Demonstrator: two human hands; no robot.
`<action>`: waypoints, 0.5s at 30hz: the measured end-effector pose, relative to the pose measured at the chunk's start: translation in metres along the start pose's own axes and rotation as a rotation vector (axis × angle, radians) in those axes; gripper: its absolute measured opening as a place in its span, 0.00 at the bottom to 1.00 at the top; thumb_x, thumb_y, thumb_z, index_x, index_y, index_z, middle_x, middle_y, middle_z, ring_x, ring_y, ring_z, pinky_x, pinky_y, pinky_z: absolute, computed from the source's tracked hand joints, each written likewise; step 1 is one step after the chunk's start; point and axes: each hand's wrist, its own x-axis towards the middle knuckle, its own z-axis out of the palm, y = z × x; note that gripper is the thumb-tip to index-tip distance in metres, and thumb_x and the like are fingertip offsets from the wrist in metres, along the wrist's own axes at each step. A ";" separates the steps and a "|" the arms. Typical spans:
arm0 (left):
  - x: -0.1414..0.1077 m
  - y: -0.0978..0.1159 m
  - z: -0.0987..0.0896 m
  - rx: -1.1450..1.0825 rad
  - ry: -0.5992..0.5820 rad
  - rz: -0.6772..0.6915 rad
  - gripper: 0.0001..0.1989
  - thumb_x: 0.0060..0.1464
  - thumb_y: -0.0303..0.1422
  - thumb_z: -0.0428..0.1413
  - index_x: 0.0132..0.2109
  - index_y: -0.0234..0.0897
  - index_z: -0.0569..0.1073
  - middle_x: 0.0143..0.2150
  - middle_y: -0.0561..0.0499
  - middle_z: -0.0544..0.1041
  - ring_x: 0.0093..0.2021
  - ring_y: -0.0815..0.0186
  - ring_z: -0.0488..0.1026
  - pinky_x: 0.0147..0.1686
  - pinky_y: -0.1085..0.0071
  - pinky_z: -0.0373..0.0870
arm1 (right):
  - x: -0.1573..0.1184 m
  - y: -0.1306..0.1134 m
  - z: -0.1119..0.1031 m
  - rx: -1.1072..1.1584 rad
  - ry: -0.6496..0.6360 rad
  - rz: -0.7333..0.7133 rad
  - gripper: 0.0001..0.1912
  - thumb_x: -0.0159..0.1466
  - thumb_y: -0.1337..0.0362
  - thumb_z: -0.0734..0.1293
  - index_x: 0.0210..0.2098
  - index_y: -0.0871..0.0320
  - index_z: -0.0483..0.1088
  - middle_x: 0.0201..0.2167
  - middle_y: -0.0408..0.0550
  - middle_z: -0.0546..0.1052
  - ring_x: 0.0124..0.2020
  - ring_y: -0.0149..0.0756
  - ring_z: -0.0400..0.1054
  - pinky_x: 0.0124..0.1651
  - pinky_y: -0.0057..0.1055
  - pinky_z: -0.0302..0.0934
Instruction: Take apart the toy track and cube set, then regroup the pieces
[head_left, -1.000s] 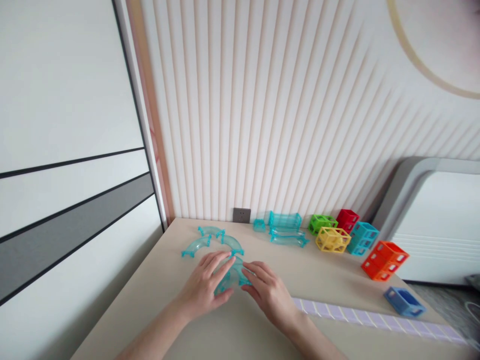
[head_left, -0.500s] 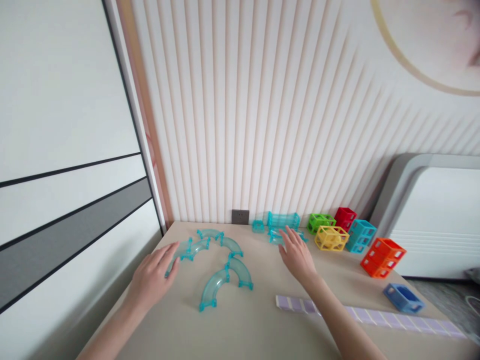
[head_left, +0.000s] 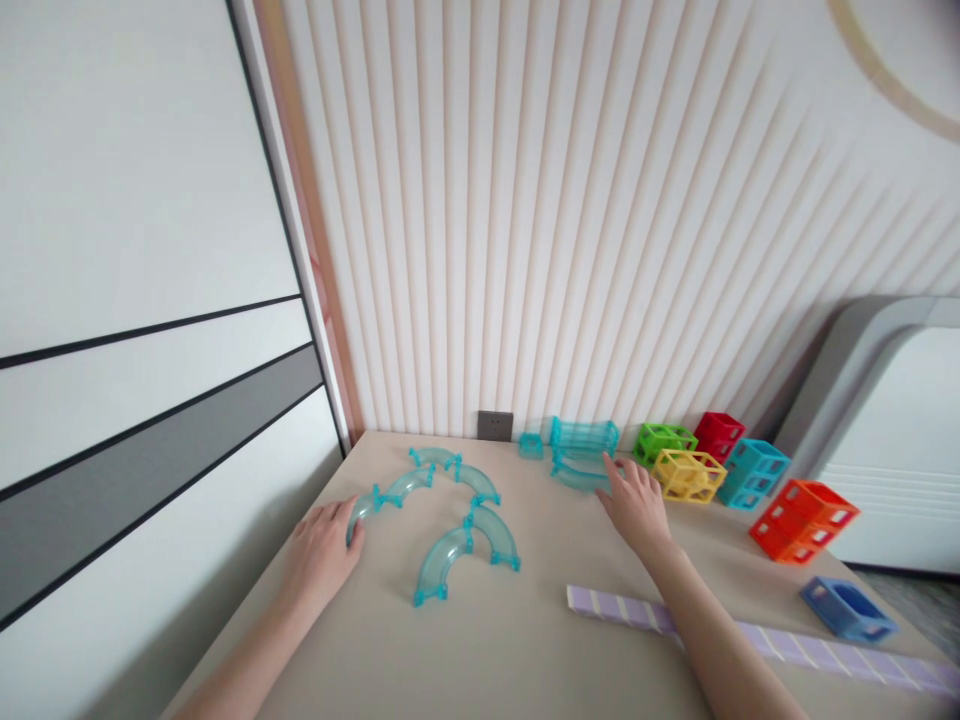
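My left hand (head_left: 324,548) is at the left end of the teal chain, thumb and fingers closed around the near end of a see-through curved tube (head_left: 365,507). Beyond it, more curved tubes (head_left: 406,486) form a winding line on the table, the nearest tube (head_left: 442,565) ending towards me. My right hand (head_left: 637,502) has its thumb and fingertips around the right end of a separate curved tube (head_left: 577,476), partly covering it. Right behind that tube lies a teal straight tube (head_left: 585,436), with a small teal square piece (head_left: 531,446) to its left.
Green (head_left: 664,440), yellow (head_left: 688,476), red (head_left: 718,436), teal (head_left: 752,474) and orange (head_left: 804,522) frame blocks stand at the right. A blue block (head_left: 849,608) and a lilac strip (head_left: 619,608) lie nearer. A ribbed wall (head_left: 480,220) with a dark socket (head_left: 495,426) borders the back.
The view has shifted slightly. My left hand has closed in on the leftmost curved tube. My right hand has moved right, from over the separate curved tube to its right end.
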 end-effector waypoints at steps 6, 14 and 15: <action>-0.003 0.000 0.002 -0.019 0.003 0.009 0.17 0.64 0.32 0.47 0.54 0.34 0.76 0.47 0.40 0.80 0.50 0.51 0.76 0.48 0.58 0.72 | 0.000 0.001 -0.003 0.055 -0.042 0.031 0.21 0.66 0.61 0.67 0.58 0.56 0.67 0.55 0.60 0.74 0.57 0.54 0.68 0.56 0.45 0.60; -0.006 -0.004 0.003 0.012 -0.028 -0.008 0.18 0.65 0.32 0.48 0.57 0.35 0.75 0.48 0.40 0.79 0.51 0.51 0.75 0.47 0.59 0.72 | -0.005 0.000 -0.002 0.237 -0.145 0.128 0.21 0.67 0.57 0.65 0.56 0.58 0.64 0.45 0.58 0.80 0.45 0.51 0.78 0.41 0.36 0.64; -0.006 -0.003 0.002 0.011 -0.032 -0.007 0.18 0.65 0.32 0.48 0.58 0.35 0.74 0.49 0.40 0.79 0.52 0.50 0.75 0.48 0.58 0.72 | -0.005 -0.001 -0.003 0.261 -0.145 0.137 0.21 0.66 0.57 0.65 0.56 0.58 0.65 0.45 0.58 0.81 0.44 0.51 0.78 0.41 0.37 0.64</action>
